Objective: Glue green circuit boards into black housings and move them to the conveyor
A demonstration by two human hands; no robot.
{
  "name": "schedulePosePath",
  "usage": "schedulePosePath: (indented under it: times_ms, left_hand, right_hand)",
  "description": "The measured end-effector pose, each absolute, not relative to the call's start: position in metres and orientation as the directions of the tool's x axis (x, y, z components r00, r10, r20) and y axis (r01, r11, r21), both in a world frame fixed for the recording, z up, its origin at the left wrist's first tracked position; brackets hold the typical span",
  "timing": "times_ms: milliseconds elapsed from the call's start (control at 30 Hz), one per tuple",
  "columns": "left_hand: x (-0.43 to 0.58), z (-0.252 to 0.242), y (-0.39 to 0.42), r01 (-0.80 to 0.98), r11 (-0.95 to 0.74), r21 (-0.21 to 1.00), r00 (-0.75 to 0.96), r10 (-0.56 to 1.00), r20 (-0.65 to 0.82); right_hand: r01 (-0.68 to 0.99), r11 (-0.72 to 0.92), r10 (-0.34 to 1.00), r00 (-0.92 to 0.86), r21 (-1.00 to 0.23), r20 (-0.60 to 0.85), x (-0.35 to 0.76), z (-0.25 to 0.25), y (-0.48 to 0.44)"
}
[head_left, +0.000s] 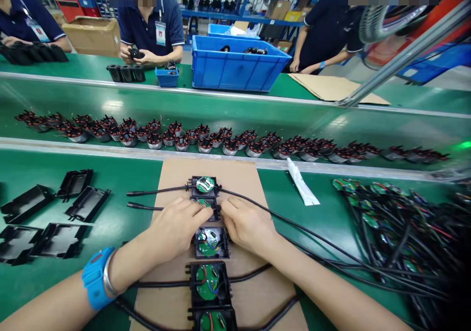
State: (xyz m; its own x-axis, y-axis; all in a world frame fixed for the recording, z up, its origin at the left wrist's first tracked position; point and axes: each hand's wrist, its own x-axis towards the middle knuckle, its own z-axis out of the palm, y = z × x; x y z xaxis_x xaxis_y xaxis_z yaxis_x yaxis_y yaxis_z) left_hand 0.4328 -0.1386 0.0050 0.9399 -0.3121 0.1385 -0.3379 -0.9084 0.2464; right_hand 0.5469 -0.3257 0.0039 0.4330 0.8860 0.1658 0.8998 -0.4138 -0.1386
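A column of black plastic cases, each with a round green circuit board (208, 281) inside, lies on a cardboard sheet (172, 174). My left hand (178, 228) is closed over the left side of the second case (214, 215) from the far end, its fingertips pressing on that case's circuit board (204, 203). At the right side of the same case, my right hand (248, 223) is curled shut with fingertips at the case's edge, where the black cable leaves; its grip is partly hidden. A black cable with a plug (135, 205) sticks out left of that case.
Several black cases (61, 240) lie at the left. A white tube (302, 183) rests right of the cardboard; a heap of wired circuit boards (386, 223) fills the right. Copper-wound motor parts (182, 143) line a channel ahead. Co-workers stand beyond, near a blue bin (235, 68).
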Motion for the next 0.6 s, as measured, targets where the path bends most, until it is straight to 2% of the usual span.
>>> schedulePosePath:
  times_ms: [200,300,367,467,533,600]
  left_hand:
    - [0.437,0.010,-0.144,-0.325,-0.918,0.225,0.945,-0.307,0.113]
    - [0.441,0.011,-0.144,-0.300,-0.921,0.249,0.954,-0.283,0.101]
    - [0.441,0.010,-0.143,-0.299,-0.908,0.292,0.954,-0.275,0.123]
    - [0.439,0.006,-0.138,-0.301,-0.894,0.333,0.953,-0.269,0.140]
    - [0.438,0.004,-0.137,-0.310,-0.899,0.310,0.950,-0.277,0.145]
    - [0.438,0.004,-0.138,-0.329,-0.907,0.262,0.943,-0.300,0.147]
  right_hand:
    - [0.963,-0.267,0.959,0.270,-0.044,0.092,0.548,0.008,-0.319]
    - [0.967,-0.247,0.967,0.250,-0.062,0.054,0.550,0.009,-0.321]
    - [0.956,-0.262,0.959,0.274,-0.134,0.077,0.553,0.009,-0.324]
    - [0.900,-0.270,0.926,0.340,-0.341,0.162,0.559,0.008,-0.330]
    - [0.847,-0.247,0.902,0.378,-0.472,0.208,0.562,0.006,-0.330]
    - [0.814,-0.229,0.883,0.404,-0.534,0.237,0.562,0.002,-0.328]
